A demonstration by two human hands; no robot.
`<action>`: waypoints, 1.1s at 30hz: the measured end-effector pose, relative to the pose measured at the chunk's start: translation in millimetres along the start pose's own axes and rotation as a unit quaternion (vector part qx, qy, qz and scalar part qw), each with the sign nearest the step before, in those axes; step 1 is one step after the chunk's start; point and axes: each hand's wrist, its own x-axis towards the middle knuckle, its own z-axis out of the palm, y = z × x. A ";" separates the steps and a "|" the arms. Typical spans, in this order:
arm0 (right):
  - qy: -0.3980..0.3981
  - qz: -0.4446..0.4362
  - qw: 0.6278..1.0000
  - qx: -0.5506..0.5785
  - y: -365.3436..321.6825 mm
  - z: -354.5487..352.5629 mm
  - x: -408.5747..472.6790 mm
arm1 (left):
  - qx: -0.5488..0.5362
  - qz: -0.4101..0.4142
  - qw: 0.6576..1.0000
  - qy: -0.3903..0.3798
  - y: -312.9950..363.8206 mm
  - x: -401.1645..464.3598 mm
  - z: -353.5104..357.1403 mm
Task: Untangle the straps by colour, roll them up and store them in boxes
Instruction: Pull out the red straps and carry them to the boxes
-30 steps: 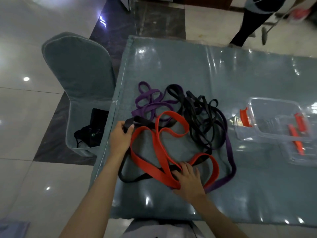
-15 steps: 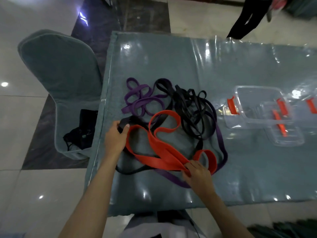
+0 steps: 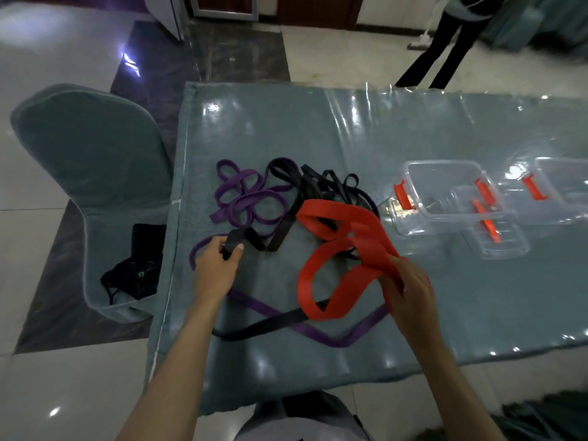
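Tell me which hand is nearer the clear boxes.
Right. The right hand, gripping the red strap, sits just below-left of the clear boxes; the left hand is across the tangle.

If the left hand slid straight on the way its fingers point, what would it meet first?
Probably the black strap that the left hand already pinches, which runs up and right from its fingers. Beyond that lie the purple loops. Heights are hard to judge from the head view.

A: Dim, bluish light overall; bright glare spots sit on the table's plastic cover and the glossy floor.

B: Soft focus throughout, slight motion blur, and wide-angle bending at the edges.
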 end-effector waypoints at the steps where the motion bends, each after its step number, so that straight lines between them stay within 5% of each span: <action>1: 0.015 0.015 0.999 0.024 -4.5 -6.5 4.0 | 0.011 -0.002 1.000 -0.015 -0.7 0.2 0.8; 4: 0.041 0.061 0.994 0.087 -18.3 -22.0 17.1 | 0.111 -0.025 0.983 -0.145 5.5 2.0 2.8; 7: 0.047 0.056 0.992 0.099 -28.1 -27.4 30.0 | 0.283 -0.020 0.919 -0.273 29.2 -7.0 9.2; 11: -0.007 0.001 0.998 0.070 -32.5 -33.3 44.1 | 0.064 0.155 0.948 -0.270 97.1 -27.2 21.4; 16: -0.019 -0.092 0.995 0.041 -39.8 -50.7 57.6 | 0.036 0.281 0.881 -0.378 160.1 -35.8 61.1; 20: 0.007 -0.040 0.997 0.067 -41.4 -66.2 65.0 | -0.044 0.237 0.881 -0.408 177.8 -21.3 86.9; 23: 0.038 0.003 0.991 0.129 -41.0 -84.4 75.0 | 0.002 0.278 0.861 -0.425 189.8 -18.5 107.5; 27: 0.089 -0.014 0.974 0.210 -45.8 -123.2 90.3 | -0.078 0.291 0.866 -0.398 222.4 -34.3 139.8; 33: 0.167 -0.004 0.934 0.315 5.4 -185.3 85.0 | -0.122 0.271 0.839 -0.456 276.8 -78.1 199.6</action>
